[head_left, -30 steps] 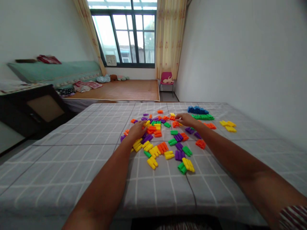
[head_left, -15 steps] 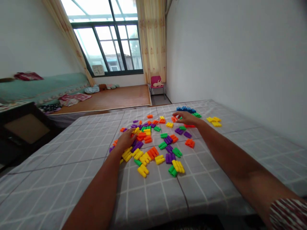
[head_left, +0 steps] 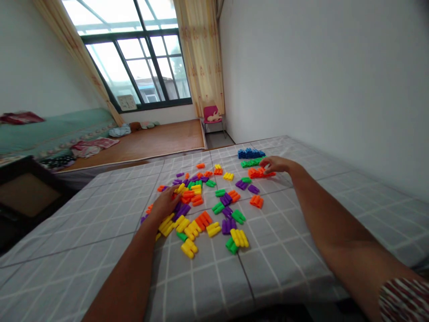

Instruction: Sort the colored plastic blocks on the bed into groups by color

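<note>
Many small plastic building blocks shaped like joined tubes lie scattered on the checked cloth. My left hand (head_left: pixel 166 202) rests at the left of the pile, its fingers curled on a yellow block (head_left: pixel 181 188); purple and orange blocks (head_left: pixel 188 196) lie around its fingertips. Farther off to the right, my right hand (head_left: pixel 279 164) has thumb and fingers closed on an orange block at a row of orange blocks (head_left: pixel 256 173). Its fingers partly hide that row. Just behind lie a green row (head_left: pixel 251 163) and a dark blue row (head_left: pixel 250 153).
Nearer me are yellow blocks (head_left: pixel 239 238), purple blocks (head_left: pixel 229 225) and a lone orange block (head_left: pixel 256 201). A grey checked cloth (head_left: pixel 295 277) covers the surface. A white wall (head_left: pixel 318 80) runs along the right. Beyond stand a pink chair (head_left: pixel 211 114) and a low bed (head_left: pixel 161 138).
My right hand has moved right with an orange block to the orange row. My left hand stays at the pile. The view has turned slightly right, and the yellow blocks beyond my right hand are now hidden.
</note>
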A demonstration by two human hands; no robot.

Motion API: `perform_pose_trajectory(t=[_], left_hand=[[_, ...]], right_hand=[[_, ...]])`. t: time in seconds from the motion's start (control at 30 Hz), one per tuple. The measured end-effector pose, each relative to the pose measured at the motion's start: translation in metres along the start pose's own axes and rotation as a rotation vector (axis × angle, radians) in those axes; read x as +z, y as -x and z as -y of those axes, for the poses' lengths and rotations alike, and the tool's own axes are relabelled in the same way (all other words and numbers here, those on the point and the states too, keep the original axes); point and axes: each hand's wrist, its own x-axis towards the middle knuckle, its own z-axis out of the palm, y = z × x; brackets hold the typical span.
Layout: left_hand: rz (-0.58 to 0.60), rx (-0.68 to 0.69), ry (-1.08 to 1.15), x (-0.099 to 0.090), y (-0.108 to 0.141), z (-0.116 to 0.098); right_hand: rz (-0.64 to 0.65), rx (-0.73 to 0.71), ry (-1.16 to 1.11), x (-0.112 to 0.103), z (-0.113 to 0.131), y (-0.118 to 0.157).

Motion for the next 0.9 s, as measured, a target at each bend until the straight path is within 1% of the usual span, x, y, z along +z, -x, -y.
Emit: perform_pose_trajectory(t=[0.13, 0.27, 0.43, 0.57, 0.7, 0.77, 0.83, 0.9], left_hand=[[-0.018, 0.018, 0.021, 0.002, 0.0, 0.002], [-0.015, -0.011, 0.011, 0.0, 0.002, -0.002], [-0.002, -0.014, 0.019, -0.005, 0.005, -0.007], [0.001, -0.012, 0.022, -0.004, 0.004, -0.006], [0.007, -0.009, -0.001, -0.002, 0.003, -0.003], [0.013, -0.009, -0.005, -0.002, 0.003, -0.003], [0.017, -0.014, -0.005, -0.003, 0.003, -0.004], [0.018, -0.016, -0.004, -0.003, 0.002, -0.004]], right_hand=[[0.018, 0.006, 0.088, 0.002, 0.0, -0.002], [0.017, 0.004, 0.113, 0.0, -0.002, 0.0], [-0.011, -0.001, 0.094, 0.001, 0.0, 0.001], [-0.029, -0.01, 0.076, 0.004, 0.0, 0.001], [-0.007, -0.03, 0.04, -0.004, -0.006, 0.005], [-0.032, 0.012, 0.013, -0.011, -0.012, 0.009], [-0.065, 0.114, -0.012, -0.017, -0.017, 0.013], [-0.049, 0.226, -0.032, -0.019, -0.019, 0.017]])
